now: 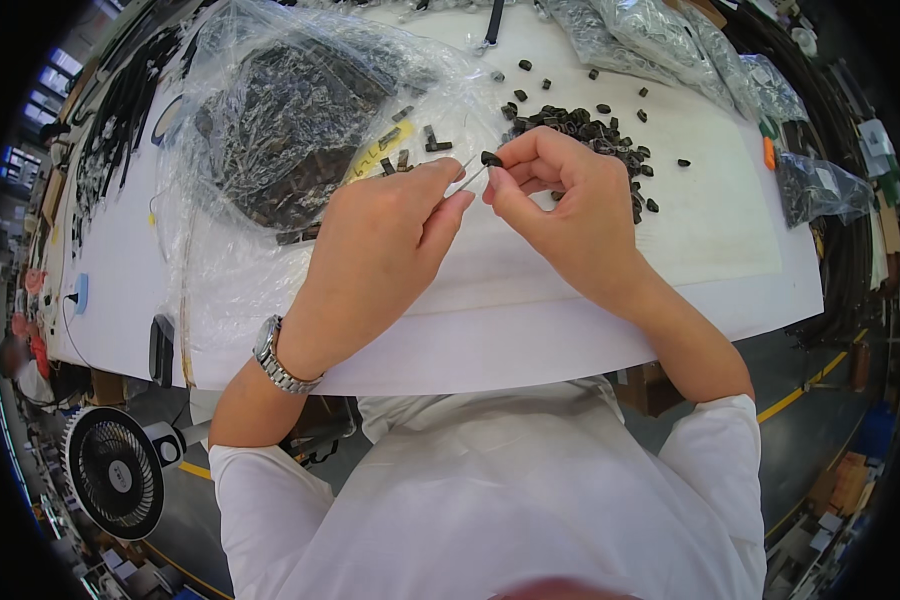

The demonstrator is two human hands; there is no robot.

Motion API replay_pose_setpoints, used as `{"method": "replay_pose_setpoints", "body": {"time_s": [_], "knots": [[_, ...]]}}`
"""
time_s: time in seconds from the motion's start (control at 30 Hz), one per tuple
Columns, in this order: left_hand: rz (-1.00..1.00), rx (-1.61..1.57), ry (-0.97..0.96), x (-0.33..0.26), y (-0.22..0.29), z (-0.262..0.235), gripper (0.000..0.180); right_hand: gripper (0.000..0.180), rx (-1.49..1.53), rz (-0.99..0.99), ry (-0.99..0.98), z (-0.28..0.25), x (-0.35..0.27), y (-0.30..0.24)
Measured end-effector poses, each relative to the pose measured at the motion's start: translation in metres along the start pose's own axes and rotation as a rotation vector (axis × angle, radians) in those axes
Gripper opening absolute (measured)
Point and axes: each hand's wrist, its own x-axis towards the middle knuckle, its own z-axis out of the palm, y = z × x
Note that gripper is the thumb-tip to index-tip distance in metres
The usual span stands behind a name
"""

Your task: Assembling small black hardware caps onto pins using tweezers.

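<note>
Over the middle of the table, my left hand [390, 230] is closed on thin metal tweezers [476, 177], with a wristwatch [273, 358] on that wrist. Their two slim prongs point toward a small black part [491, 159]. That part is pinched between thumb and fingertips of my right hand [570, 200]; whether the prongs touch it is too small to tell. Just behind my right hand lies a heap of similar small black parts [580, 124], some scattered loose around it.
A large clear plastic bag [260, 130] of dark pieces lies at the left, with several brown pieces [435, 141] beside it. Black strips [140, 90] hang together at the far left. More filled bags [650, 40] lie at the back right. A fan [115, 475] stands below the table's left edge.
</note>
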Motion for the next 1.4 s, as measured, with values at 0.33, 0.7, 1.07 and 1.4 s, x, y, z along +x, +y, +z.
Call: {"method": "replay_pose_setpoints", "body": {"time_s": [0.33, 0.7, 1.07, 1.4], "knots": [[0.023, 0.058, 0.015, -0.003, 0.002, 0.001, 0.016, 0.013, -0.15, -0.13, 0.019, 0.006, -0.004, -0.003], [0.048, 0.077, -0.001, -0.003, 0.001, -0.001, 0.01, 0.021, -0.13, -0.242, 0.028, 0.012, -0.005, -0.006], [0.079, 0.138, 0.008, -0.004, 0.0, -0.003, 0.008, 0.023, -0.156, -0.166, -0.019, 0.011, -0.006, -0.006], [0.142, 0.203, -0.113, 0.0, -0.007, -0.014, 0.008, 0.041, -0.402, -0.5, -0.064, 0.015, -0.014, 0.006]]}}
